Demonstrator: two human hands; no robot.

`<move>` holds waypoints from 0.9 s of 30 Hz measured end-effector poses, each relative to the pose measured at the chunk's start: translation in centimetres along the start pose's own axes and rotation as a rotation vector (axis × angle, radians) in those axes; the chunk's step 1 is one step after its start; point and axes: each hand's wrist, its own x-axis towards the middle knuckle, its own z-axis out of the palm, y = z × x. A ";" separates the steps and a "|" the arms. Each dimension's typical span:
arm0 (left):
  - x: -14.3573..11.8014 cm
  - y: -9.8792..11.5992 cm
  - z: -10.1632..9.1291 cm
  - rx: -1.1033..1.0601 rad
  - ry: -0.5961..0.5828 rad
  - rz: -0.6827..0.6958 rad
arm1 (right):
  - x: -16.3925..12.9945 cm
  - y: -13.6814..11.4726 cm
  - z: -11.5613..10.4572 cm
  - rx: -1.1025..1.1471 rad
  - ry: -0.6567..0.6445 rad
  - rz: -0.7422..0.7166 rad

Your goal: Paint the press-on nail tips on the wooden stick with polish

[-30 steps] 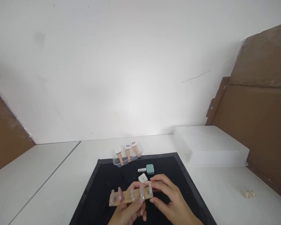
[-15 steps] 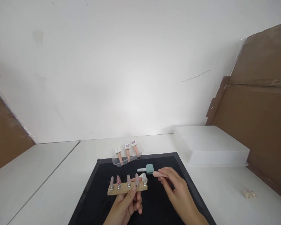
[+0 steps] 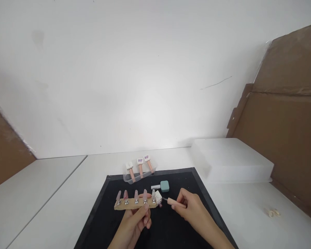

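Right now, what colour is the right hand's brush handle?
The brush handle is pale pink, as the head view shows.

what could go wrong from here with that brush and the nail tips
The pink-handled brush in the right hand has its dark tip bare beside the white bottle; it could smear that or drip on the black mat.
The bottle's neck looks uncapped and pointed toward the person, so it might leak.
The left hand holds the tan strip off-centre; it could tilt, jarring the nail tips.

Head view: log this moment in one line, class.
left hand: holds nail-tip strip | right hand: holds pink-handled brush | white bottle: on black mat
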 end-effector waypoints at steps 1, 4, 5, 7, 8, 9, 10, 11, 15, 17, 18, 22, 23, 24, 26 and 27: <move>0.0 0.0 0.0 -0.007 0.004 0.000 | 0.0 0.2 0.1 -0.025 -0.022 0.010; 0.1 0.2 -0.1 -0.021 0.010 -0.005 | -0.2 0.5 0.2 -0.096 -0.096 0.025; 0.1 0.3 -0.2 -0.023 0.009 -0.011 | -0.3 0.6 0.2 -0.113 -0.122 0.026; 0.0 0.4 -0.1 -0.029 0.010 -0.028 | -0.5 0.6 0.3 -0.130 -0.153 0.015; -0.1 0.5 -0.1 -0.031 0.010 -0.033 | -0.5 0.5 0.3 -0.135 -0.156 0.008; -0.1 0.5 0.0 -0.032 0.011 -0.035 | -0.6 0.5 0.3 -0.138 -0.153 0.000; -0.2 0.6 0.1 -0.031 0.010 -0.036 | -0.6 0.5 0.4 -0.141 -0.149 -0.005; -0.2 0.6 0.1 -0.028 0.009 -0.038 | -0.7 0.5 0.4 -0.144 -0.142 -0.009; -0.4 0.7 0.3 -0.023 -0.002 -0.042 | -0.6 0.5 0.5 -0.140 -0.136 -0.002; -0.4 0.6 0.3 -0.026 -0.012 -0.037 | -0.5 0.4 0.5 -0.131 -0.140 0.001; -0.4 0.6 0.3 -0.028 -0.018 -0.036 | -0.5 0.4 0.5 -0.128 -0.141 0.000; -0.4 0.6 0.1 -0.022 -0.025 -0.045 | -0.5 0.4 0.7 -0.125 -0.143 -0.001; -0.4 0.6 0.1 -0.020 -0.026 -0.046 | -0.5 0.4 0.7 -0.125 -0.145 -0.001; -0.4 0.6 0.0 -0.019 -0.029 -0.046 | -0.5 0.4 0.7 -0.125 -0.145 0.000; -0.3 0.6 0.0 -0.017 -0.041 -0.045 | -0.5 0.4 0.8 -0.124 -0.144 0.000; -0.2 0.5 -0.1 -0.015 -0.046 -0.046 | -0.6 0.4 0.9 -0.123 -0.144 -0.001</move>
